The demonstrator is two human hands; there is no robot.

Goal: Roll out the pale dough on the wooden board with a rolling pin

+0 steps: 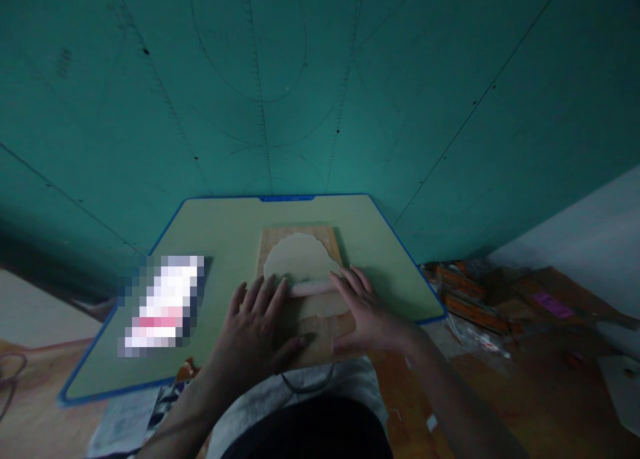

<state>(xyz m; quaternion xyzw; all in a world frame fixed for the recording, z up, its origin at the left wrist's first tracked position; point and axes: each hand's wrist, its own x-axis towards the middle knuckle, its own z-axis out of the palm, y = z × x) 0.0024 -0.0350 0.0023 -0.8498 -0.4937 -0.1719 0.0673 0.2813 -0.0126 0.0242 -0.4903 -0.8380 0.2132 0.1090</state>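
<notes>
A wooden rolling pin (314, 288) lies crosswise over a thin, pale sheet of dough (299, 256) with an uneven rounded edge. The dough rests on a wooden board (320, 359), covering much of it. Fingers stretched forward, my left hand (255, 322) lies over the pin's left end, its thumb out toward the board's near part. My right hand (367, 312) is over the other end, fingers also extended and thumb spread toward me. Both palms hide the pin's ends, and neither hand is wrapped round it.
Under the board is a light table (225, 226) with a blue edge, against a green wall (320, 112). A pixelated bright object (165, 302) lies on the table's left side. Cardboard (540, 299) and orange packages (475, 309) are on the floor at right.
</notes>
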